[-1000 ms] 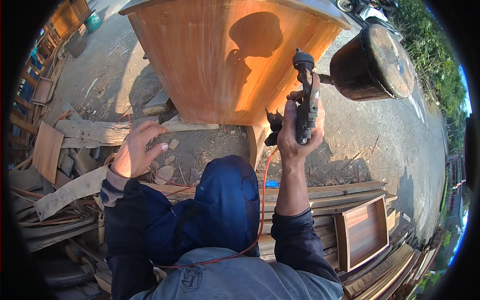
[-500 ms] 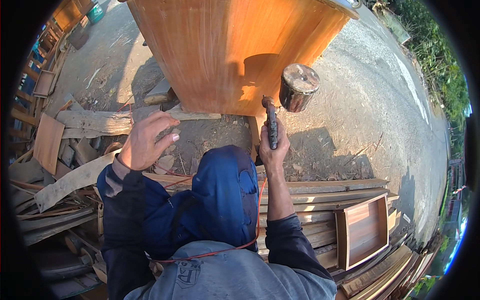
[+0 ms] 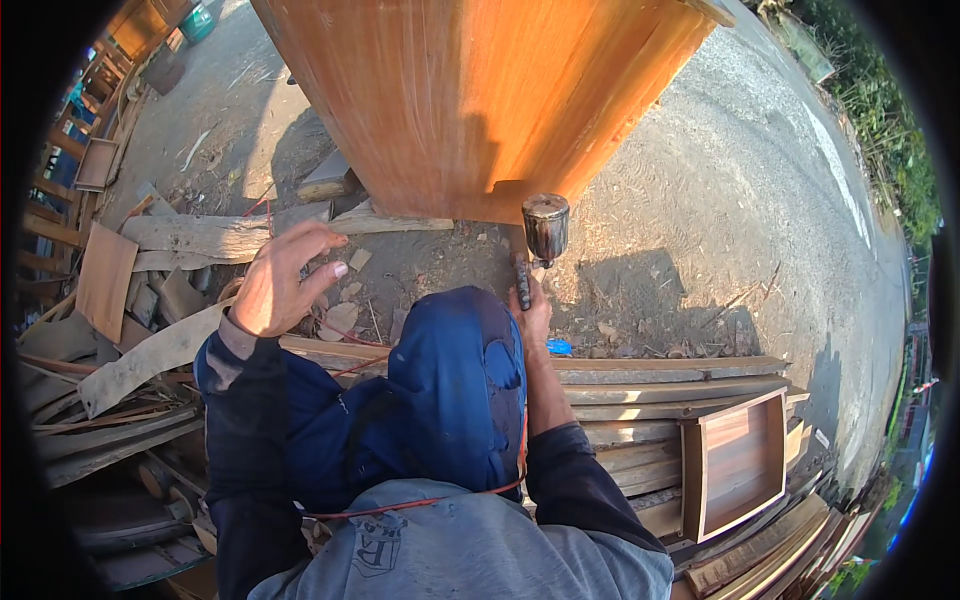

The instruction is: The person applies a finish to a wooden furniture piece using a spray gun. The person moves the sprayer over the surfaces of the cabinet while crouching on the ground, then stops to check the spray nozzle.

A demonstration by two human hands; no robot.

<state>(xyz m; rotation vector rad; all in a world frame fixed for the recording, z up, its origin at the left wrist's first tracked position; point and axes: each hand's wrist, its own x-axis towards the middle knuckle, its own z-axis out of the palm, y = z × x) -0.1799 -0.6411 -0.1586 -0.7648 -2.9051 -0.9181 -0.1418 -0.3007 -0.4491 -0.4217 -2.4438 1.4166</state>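
Observation:
My right hand [image 3: 534,312] is wrapped round the dark handle of a spray gun [image 3: 523,282], low beside my knee. A stained metal paint cup [image 3: 546,228] sits upright on the gun, its lid smeared with finish. Just beyond stands a large reddish-brown wooden panel [image 3: 430,110], partly sunlit and partly in shadow; the gun's nozzle is hidden. Over on the left, my left hand [image 3: 287,280] hangs in the air with fingers apart and slightly bent, holding nothing.
Stacked planks [image 3: 670,372] lie right of my knees, with a shallow wooden drawer [image 3: 737,465] on top. Scrap boards [image 3: 105,285] are heaped on the left. A red hose [image 3: 400,505] crosses my lap. A log [image 3: 200,238] lies near the panel's foot.
My right hand has brought the spray gun lower and closer to me, so its cup now sits near the panel's bottom edge. My left hand has barely moved.

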